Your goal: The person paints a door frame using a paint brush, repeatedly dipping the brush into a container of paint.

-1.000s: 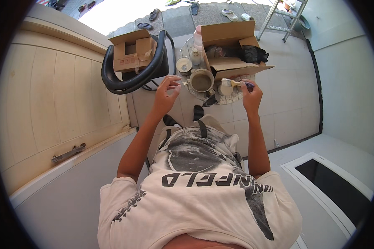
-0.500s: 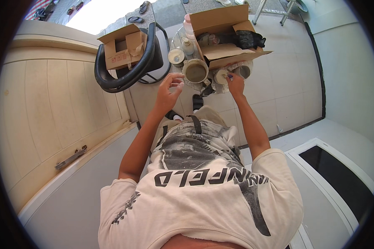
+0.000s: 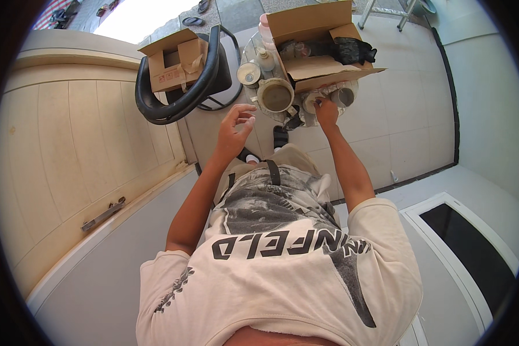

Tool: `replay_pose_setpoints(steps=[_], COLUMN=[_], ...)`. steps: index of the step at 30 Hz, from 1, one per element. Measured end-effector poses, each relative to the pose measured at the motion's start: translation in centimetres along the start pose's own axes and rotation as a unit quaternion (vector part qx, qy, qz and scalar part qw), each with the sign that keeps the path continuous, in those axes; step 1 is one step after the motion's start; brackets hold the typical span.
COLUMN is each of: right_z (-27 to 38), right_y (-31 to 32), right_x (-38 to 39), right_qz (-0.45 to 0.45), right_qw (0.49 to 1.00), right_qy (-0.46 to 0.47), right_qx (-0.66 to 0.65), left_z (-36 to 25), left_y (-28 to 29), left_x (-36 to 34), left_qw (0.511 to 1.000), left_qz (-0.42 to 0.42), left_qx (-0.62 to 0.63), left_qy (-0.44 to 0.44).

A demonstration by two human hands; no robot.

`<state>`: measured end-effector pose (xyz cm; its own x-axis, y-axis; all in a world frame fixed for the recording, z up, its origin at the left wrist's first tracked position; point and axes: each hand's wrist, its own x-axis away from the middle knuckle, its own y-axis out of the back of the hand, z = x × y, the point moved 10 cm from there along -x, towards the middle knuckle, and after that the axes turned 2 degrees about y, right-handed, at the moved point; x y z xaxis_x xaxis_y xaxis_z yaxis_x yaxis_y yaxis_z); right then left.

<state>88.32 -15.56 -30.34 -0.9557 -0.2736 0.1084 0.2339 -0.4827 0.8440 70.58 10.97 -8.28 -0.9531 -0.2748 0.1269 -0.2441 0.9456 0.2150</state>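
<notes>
My left hand (image 3: pixel 236 122) hovers just left of a wide pale pot (image 3: pixel 277 96) with greyish contents. Its fingers are loosely curved and apart, with nothing in them. My right hand (image 3: pixel 327 112) reaches over the small table to a round whitish container (image 3: pixel 310 102). Those fingers are pinched together at its right side, and whatever they hold is hidden. Right beside this hand lies a grey cup-like container (image 3: pixel 342 97). Black plastic (image 3: pixel 294 119) hangs at the near table edge between my two hands.
Behind the pots stands an open cardboard box (image 3: pixel 308 26) with a black bag (image 3: pixel 353 51) in it. A pump bottle (image 3: pixel 264 59) and a round tin (image 3: pixel 248 74) stand left of it. A black-armed chair (image 3: pixel 216 69) carries another carton (image 3: pixel 176 63). Ladder legs (image 3: pixel 402 22) stand farther right.
My right hand has come down onto the round whitish container, and the small bluish thing at its fingertips is now hidden. The left hand stays much the same; the view has shifted slightly.
</notes>
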Motion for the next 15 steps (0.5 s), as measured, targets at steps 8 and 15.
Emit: replay_pose_setpoints(steps=[8, 15], right_z=[-0.7, -1.8], right_y=[0.7, 5.0], right_x=[0.0, 1.0], right_qz=[-0.001, -0.097], right_qw=[0.999, 0.991], right_qy=[-0.042, -0.049], right_qx=[-0.010, -0.074], left_z=[-0.3, -0.4], left_y=[-0.2, 0.1], left_x=[-0.3, -0.4], left_qw=[1.000, 1.000], left_qz=[0.003, -0.002], left_qx=[0.003, 0.013], left_qy=[-0.006, -0.009])
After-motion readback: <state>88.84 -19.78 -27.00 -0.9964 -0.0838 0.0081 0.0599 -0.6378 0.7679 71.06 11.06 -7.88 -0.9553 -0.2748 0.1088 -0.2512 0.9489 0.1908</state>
